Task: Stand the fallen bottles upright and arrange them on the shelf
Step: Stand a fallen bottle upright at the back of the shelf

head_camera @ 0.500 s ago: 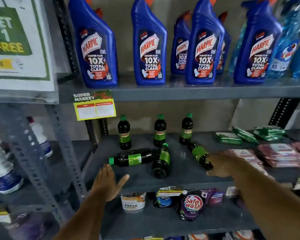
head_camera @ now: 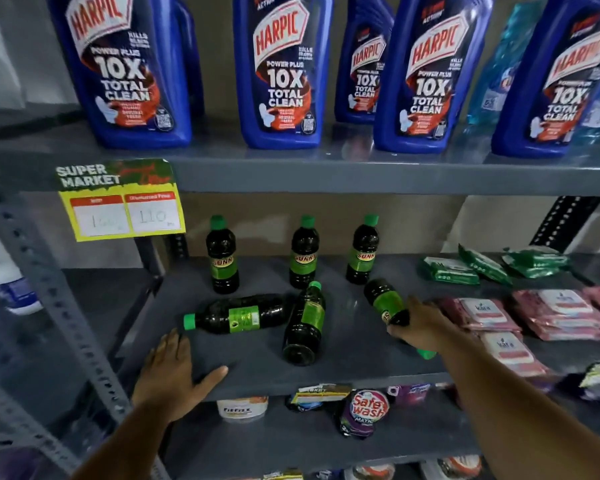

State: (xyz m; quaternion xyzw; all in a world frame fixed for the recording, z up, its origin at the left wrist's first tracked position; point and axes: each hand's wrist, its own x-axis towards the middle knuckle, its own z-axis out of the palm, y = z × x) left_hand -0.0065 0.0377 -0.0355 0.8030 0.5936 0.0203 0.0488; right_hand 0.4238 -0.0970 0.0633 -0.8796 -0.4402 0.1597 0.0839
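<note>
Three dark bottles with green caps and green labels stand upright at the back of the grey middle shelf (head_camera: 343, 372): left (head_camera: 222, 258), middle (head_camera: 303, 256), right (head_camera: 363, 252). Three more lie fallen in front. One (head_camera: 238, 315) lies sideways with its cap to the left. A second (head_camera: 305, 323) points its cap toward the back. My right hand (head_camera: 420, 327) is shut on the third (head_camera: 387, 301), whose green cap sticks out below the hand. My left hand (head_camera: 174, 372) rests flat and open on the shelf's front left edge.
Blue Harpic bottles (head_camera: 281, 71) line the shelf above. A yellow price tag (head_camera: 122, 209) hangs from that shelf's edge. Green packets (head_camera: 447, 270) and pink packets (head_camera: 489, 315) lie right of the bottles. Pouches and a tub (head_camera: 241, 408) fill the shelf below. A slotted upright (head_camera: 49, 289) stands left.
The camera has moved closer to the shelf. My right hand has closed further around the fallen right bottle. My left hand has come down onto the shelf edge.
</note>
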